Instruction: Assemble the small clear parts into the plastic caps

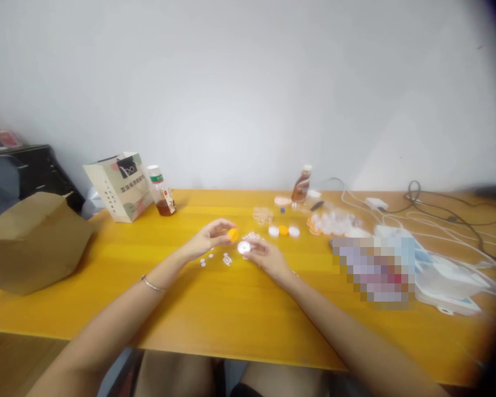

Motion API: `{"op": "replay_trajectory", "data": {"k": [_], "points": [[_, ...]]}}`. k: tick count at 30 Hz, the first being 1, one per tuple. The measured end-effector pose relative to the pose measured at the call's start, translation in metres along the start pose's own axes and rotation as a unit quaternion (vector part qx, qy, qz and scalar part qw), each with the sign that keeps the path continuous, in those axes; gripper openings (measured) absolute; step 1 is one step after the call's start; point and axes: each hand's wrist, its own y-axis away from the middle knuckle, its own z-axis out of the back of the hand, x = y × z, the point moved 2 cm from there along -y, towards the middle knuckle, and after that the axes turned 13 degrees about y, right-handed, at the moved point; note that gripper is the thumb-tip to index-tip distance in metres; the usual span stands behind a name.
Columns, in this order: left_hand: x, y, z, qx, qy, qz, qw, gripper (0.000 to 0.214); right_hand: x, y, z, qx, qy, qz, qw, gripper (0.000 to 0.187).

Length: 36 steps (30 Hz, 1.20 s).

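My left hand [208,237] is raised a little over the yellow wooden table [214,309], pinching a small orange cap [233,235] in its fingertips; a thin bracelet circles its wrist. Just to the right, my right hand [268,256] holds a small round white cap [244,247] with its open side up. The two caps are a few centimetres apart. Several tiny white bits [227,259] lie on the table under and between the hands.
Behind the hands lie white and orange caps [283,230], a clear plastic piece [263,214] and a heap of clear caps [332,222]. A brown-liquid bottle [301,184], a second bottle [161,191], a paper bag [117,187], a brown bag [32,240], white cables [438,226].
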Motion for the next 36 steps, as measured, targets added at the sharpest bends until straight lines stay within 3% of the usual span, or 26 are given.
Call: {"op": "replay_trajectory", "data": {"k": [6, 17, 30, 36], "points": [[0.011, 0.006, -0.019, -0.007, -0.157, -0.069, 0.985, 0.028, 0.002, 0.001, -0.002, 0.006, 0.003, 0.008, 1.0, 0.044], [0.01, 0.013, -0.033, 0.031, -0.367, -0.145, 0.918, 0.031, 0.003, 0.004, -0.003, 0.011, 0.005, 0.042, 0.999, 0.039], [0.02, 0.02, -0.033, -0.002, -0.373, -0.133, 0.918, 0.034, 0.004, 0.005, -0.007, 0.023, -0.014, 0.02, 0.999, 0.031], [0.019, 0.024, -0.037, 0.015, -0.402, -0.167, 0.9, 0.034, 0.008, 0.009, -0.007, 0.017, -0.008, 0.018, 1.0, 0.028]]}}
